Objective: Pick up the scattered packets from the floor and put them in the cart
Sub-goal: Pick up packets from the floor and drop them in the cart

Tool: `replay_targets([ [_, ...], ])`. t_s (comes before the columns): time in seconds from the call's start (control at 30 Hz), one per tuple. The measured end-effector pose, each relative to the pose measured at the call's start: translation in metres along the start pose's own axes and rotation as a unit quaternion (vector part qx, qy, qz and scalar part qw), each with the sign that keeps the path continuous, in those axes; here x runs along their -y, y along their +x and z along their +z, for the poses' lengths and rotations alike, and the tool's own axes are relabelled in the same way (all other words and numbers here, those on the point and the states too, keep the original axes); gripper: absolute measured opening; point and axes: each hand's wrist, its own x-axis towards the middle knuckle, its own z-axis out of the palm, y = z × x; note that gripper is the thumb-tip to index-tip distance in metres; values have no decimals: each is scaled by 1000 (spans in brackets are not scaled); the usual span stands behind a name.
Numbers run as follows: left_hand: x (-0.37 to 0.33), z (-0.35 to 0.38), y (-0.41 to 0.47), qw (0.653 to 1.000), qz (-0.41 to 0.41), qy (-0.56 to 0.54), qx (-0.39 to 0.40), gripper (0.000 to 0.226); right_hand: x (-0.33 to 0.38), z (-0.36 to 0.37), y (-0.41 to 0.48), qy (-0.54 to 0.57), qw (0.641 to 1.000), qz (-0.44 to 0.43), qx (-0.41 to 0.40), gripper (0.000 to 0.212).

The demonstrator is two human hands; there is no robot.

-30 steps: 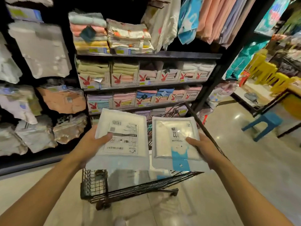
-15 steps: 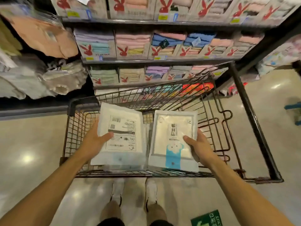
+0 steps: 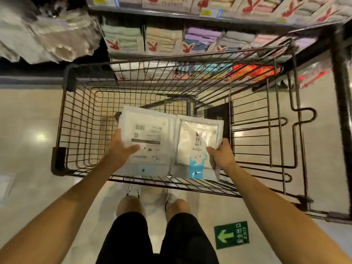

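Observation:
Two flat white packets hang side by side inside the black wire cart. My left hand grips the left packet, which has a barcode label, with the thumb on top. My right hand holds the right packet, marked with dark print and a blue cartoon tab, by its right edge. Both packets are below the cart's rim, above its wire bottom.
Shelves of boxed folded towels stand just beyond the cart. Bagged goods hang at upper left. My legs and white shoes are behind the cart. A green exit arrow sticker lies on the glossy floor.
My view has tipped down from the shelves to the cart. Both hands have carried the packets forward and lowered them from above the rim into the basket.

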Motion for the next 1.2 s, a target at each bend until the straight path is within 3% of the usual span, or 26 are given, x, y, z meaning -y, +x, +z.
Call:
replay_targets([
  [0.37,-12,11,-6,997,-45,70,-6,76,8,-1,-5,-77,997,2,-12,61],
  [0.53,-27,-10,-16,968,-44,246,6,82,36,-28,-26,-192,980,-42,-10,42],
  [0.63,-100,-32,-47,946,11,324,-8,71,88,-63,-55,-244,961,-130,-8,51],
  [0.73,-189,-59,-94,909,106,394,-87,67,166,-102,-102,-305,910,-278,-36,59],
  [0.87,-284,-119,-165,849,153,461,-209,70,287,-127,-173,-411,786,-451,-101,64],
  [0.97,-317,-175,-224,830,134,458,-288,66,372,-110,-240,-444,697,-548,-124,69],
  [1.03,-317,-212,-268,819,95,459,-331,68,413,-87,-292,-438,662,-598,-108,69],
  [1.2,-248,-298,-389,787,-28,447,-424,74,454,3,-420,-421,546,-722,-62,63],
])
